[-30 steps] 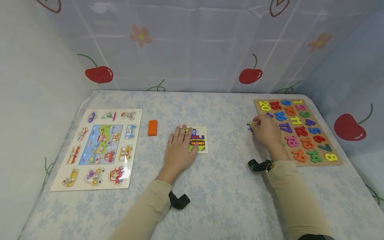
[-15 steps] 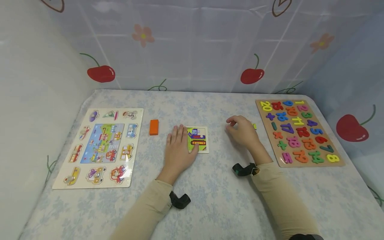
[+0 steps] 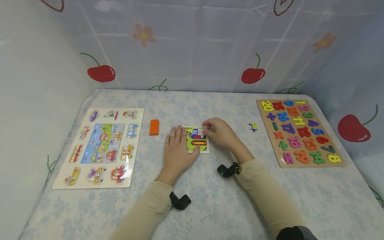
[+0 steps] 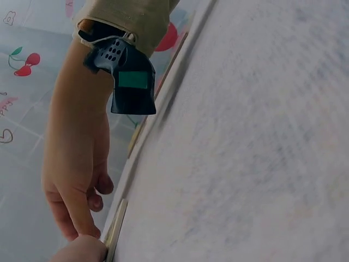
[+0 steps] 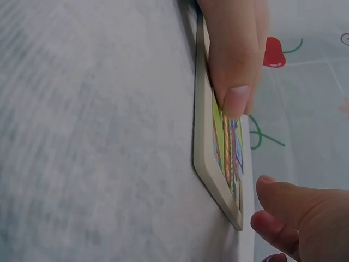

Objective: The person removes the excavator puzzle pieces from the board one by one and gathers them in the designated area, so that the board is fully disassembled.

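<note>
A small square bulldozer puzzle [image 3: 197,137] lies flat at mid-table. My left hand [image 3: 178,153] rests on its left side with straight fingers, the thumb [image 5: 236,100] on its near edge. At the puzzle's upper right corner is my right hand [image 3: 222,133], fingers loosely bent. In the right wrist view its thumb and fingers [image 5: 297,204] are apart, with nothing seen between them. Whether they touch the puzzle I cannot tell. A small yellow-green and purple puzzle piece [image 3: 253,127] lies by itself on the cloth, right of the right hand.
An orange block [image 3: 154,127] lies left of the left hand. Farther left is a large vehicle puzzle board [image 3: 90,183]. A number board [image 3: 271,146] with colourful numerals lies at the right. A printed curtain [image 3: 192,50] hangs behind the table.
My right hand has let go of the small puzzle piece, leaving it on the cloth, and moved left to the bulldozer puzzle's corner. The left hand stays on the puzzle.
</note>
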`<act>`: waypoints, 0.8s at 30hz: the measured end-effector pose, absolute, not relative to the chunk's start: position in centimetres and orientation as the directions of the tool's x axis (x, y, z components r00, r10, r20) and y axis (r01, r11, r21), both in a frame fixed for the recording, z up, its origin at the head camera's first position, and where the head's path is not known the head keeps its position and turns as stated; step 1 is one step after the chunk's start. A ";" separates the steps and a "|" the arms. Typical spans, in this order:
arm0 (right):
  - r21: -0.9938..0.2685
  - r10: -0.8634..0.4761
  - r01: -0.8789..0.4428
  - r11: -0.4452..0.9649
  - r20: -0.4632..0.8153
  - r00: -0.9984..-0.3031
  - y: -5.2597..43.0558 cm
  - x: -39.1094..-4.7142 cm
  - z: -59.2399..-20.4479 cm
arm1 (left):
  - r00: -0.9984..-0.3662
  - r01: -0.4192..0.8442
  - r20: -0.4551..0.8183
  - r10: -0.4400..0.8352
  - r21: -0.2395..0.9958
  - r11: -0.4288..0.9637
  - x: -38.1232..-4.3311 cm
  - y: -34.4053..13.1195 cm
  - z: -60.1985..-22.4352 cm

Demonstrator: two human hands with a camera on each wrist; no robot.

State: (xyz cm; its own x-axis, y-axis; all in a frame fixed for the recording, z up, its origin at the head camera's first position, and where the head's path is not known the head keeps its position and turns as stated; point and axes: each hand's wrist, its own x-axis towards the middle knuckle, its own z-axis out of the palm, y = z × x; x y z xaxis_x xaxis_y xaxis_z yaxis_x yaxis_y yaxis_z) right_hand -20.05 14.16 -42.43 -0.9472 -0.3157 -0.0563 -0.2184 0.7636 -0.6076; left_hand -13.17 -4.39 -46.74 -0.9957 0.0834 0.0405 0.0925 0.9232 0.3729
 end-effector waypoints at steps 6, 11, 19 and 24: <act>-0.593 -0.382 -0.268 0.759 -0.073 -0.921 12.8 -20.3 -42.8 | -0.995 0.095 0.028 0.091 0.369 0.925 -13.0 -4.6 -46.6; -0.573 -0.397 -0.285 0.768 -0.077 -0.915 12.3 -20.5 -43.1 | -0.995 0.103 0.044 0.094 0.366 0.925 -13.1 -4.6 -46.6; -0.604 -0.380 -0.250 0.757 -0.096 -0.920 12.0 -20.8 -43.4 | -0.994 0.107 0.049 0.095 0.370 0.923 -13.1 -4.7 -46.6; -0.655 -0.375 -0.228 0.720 -0.091 -0.923 11.9 -20.8 -43.4 | -0.994 0.108 0.053 0.095 0.371 0.922 -13.1 -4.7 -46.6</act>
